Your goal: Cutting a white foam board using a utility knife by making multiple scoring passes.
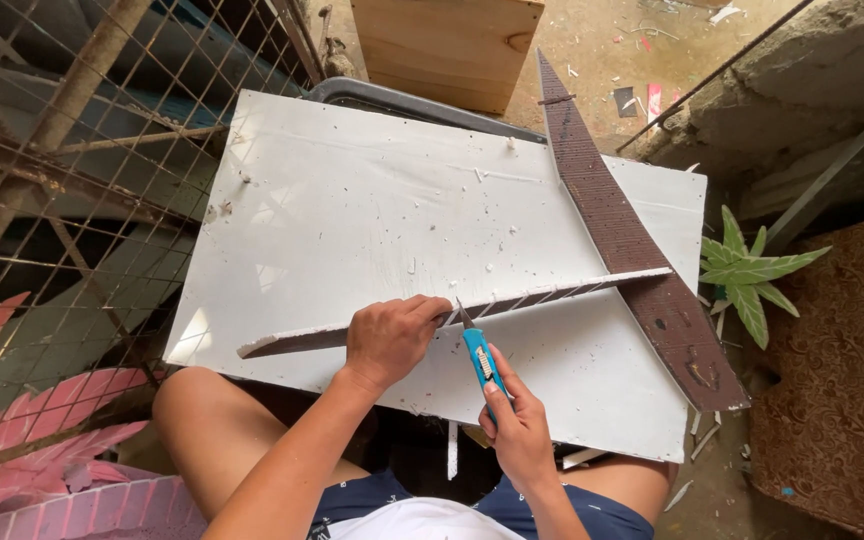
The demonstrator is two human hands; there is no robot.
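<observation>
My left hand (389, 338) presses down on a long thin strip (552, 294) with a white edge and brown face, which lies across a white board (352, 200) resting on my lap. My right hand (518, 428) grips a blue utility knife (476, 352), whose blade tip touches the strip just right of my left fingers. A long, tapering brown piece (612, 225) lies diagonally over the board's right side, under the strip's far end.
A rusty wire-mesh frame (82, 150) stands at the left, with pink leaf cutouts (22, 440) below it. A wooden panel (447, 45) is beyond the board. A green leaf cutout (752, 275) and brown patterned cushion (842, 390) lie at the right.
</observation>
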